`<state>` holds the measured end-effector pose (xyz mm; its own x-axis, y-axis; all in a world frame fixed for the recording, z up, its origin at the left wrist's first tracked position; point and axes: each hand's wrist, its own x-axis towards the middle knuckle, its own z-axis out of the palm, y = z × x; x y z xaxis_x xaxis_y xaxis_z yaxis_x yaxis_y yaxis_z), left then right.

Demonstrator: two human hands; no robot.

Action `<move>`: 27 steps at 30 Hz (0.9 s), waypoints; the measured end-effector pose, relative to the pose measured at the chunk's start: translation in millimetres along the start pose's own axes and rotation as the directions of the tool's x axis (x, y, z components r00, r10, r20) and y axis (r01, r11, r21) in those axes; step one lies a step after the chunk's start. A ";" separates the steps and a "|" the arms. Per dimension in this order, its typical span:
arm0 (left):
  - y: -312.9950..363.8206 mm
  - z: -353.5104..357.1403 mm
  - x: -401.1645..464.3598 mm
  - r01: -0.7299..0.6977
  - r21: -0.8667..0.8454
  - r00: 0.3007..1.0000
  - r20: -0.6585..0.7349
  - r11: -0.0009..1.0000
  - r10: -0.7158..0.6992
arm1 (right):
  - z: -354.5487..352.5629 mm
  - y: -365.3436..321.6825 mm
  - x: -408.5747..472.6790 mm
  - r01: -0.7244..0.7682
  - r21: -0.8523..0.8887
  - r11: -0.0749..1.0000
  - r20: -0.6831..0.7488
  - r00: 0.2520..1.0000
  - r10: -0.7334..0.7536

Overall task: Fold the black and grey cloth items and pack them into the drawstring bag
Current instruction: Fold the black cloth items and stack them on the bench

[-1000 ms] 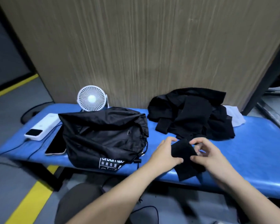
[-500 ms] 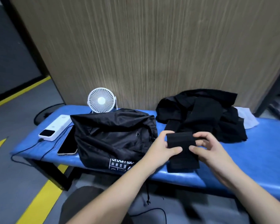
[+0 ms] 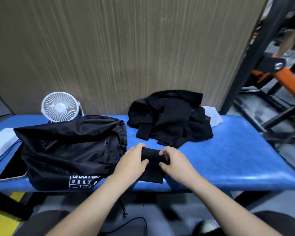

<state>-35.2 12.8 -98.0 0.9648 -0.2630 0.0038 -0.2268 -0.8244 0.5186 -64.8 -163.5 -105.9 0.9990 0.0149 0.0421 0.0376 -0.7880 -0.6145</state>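
A small folded black cloth (image 3: 152, 166) lies at the front of the blue bench (image 3: 237, 160). My left hand (image 3: 132, 163) grips its left edge, thumb on top. My right hand (image 3: 174, 161) pinches its right edge between thumb and fingers. The black drawstring bag (image 3: 70, 150) with white print lies crumpled to the left of my hands. Behind the cloth sits a pile of black cloth items (image 3: 169, 120), with a pale grey piece (image 3: 214, 116) sticking out at its right.
A white desk fan (image 3: 60, 107) stands at the back left against the wooden panel. A white power bank (image 3: 0, 145) and a phone (image 3: 13, 167) lie at the bench's left end. A black and orange metal frame (image 3: 279, 74) stands to the right.
The cloth went from held up and hanging to lying on the bench, shorter and more folded. Both hands came down and closer together on it. The camera view shifted to the right.
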 end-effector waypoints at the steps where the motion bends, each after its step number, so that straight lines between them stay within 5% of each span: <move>1: -1.3 -0.7 0.6 0.011 0.023 1.000 0.001 1.000 -0.011 | -0.1 0.7 1.5 0.014 -0.011 1.000 0.006 1.000 -0.014; 10: -3.1 0.6 2.7 0.053 0.153 0.996 -0.078 0.987 -0.042 | -12.5 5.6 13.4 -0.028 0.062 0.998 0.044 0.999 0.026; 20: 25.7 8.0 39.5 -0.178 -0.114 0.969 -0.193 0.977 0.154 | -48.6 24.3 40.6 -0.129 0.106 0.986 -0.317 0.936 0.157; 27: 41.0 16.3 73.2 -0.144 -0.205 0.981 -0.155 0.968 0.113 | -54.8 19.1 51.0 -0.176 0.587 0.790 -0.121 0.946 0.301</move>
<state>24.0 -48.4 -90.4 0.9418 -0.2741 0.1946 -0.3312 -0.6574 0.6768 -14.5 -211.5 -72.3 0.9535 -0.2974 -0.0495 -0.1320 -0.2642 -0.9554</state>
